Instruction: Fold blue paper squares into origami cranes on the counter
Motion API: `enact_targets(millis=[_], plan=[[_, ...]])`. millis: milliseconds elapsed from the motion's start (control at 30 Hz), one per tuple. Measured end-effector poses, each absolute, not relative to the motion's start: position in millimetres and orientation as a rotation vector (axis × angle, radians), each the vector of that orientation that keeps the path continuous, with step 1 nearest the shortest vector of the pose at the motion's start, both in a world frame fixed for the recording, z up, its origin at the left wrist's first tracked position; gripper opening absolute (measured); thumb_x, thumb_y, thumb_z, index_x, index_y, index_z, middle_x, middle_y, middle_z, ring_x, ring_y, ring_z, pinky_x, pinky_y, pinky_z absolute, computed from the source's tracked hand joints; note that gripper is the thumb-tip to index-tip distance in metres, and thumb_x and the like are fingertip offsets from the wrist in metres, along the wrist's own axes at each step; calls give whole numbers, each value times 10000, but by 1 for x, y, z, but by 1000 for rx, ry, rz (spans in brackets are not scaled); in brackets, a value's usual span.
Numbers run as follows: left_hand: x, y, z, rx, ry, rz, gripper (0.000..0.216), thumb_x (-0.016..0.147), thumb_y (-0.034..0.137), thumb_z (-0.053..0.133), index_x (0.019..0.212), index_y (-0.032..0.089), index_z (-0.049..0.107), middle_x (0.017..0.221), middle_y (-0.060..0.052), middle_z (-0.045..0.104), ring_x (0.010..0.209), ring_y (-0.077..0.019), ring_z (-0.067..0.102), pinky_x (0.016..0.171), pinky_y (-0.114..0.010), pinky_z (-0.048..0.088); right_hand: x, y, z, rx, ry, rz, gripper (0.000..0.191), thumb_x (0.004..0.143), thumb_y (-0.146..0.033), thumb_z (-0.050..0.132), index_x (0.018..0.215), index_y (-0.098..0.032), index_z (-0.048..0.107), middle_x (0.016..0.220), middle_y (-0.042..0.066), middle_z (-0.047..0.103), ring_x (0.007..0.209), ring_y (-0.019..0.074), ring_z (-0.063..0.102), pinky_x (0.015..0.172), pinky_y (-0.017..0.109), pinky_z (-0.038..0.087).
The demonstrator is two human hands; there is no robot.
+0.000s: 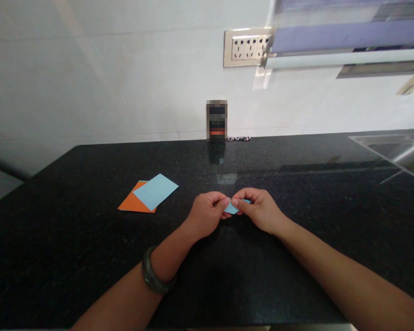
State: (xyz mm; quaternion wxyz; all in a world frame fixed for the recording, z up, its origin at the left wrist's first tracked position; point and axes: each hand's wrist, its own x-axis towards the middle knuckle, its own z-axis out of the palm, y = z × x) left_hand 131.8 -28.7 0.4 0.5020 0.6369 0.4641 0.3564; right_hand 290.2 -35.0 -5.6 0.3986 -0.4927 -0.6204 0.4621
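2 hands (207,214) (263,211) angled inward, close together, pinching blue paper (231,209)

You are in what looks like a kitchen: you face a dark, speckled counter (72,239) with a metal sink (405,154) set into it at your right, and sockets (250,48) on the pale tiled wall (89,82).

The held blue paper (231,209) is partly hidden (the sink (405,151), cropped).
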Motion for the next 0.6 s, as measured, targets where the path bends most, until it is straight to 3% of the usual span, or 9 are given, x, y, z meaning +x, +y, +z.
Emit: enact_targets(millis=[300,467,600], plan=[[129,-27,0,1166,983,797,132,711,228,610,788,121,597,674,-27,652,582,-112,628,517,-191,484,290,-36,-3,-1256,-1669,1075,173,751,-320,571,757,-160,639,645,30,624,564,127,552,539,257,449],[128,-25,1,1015,1066,886,92,696,194,620,723,111,591,620,-12,632,531,-104,616,484,-185,475,294,-38,-1,-1002,-1991,403,345,689,-293,662,1005,-179,585,1006,103,537,952,219,511,755,353,456],[129,-25,1,980,1082,888,85,693,186,618,722,110,591,614,-13,631,522,-106,615,460,-179,467,298,-38,0,-873,-2255,53,154,756,-234,606,907,-216,630,1017,83,516,962,213,475,818,390,406]])
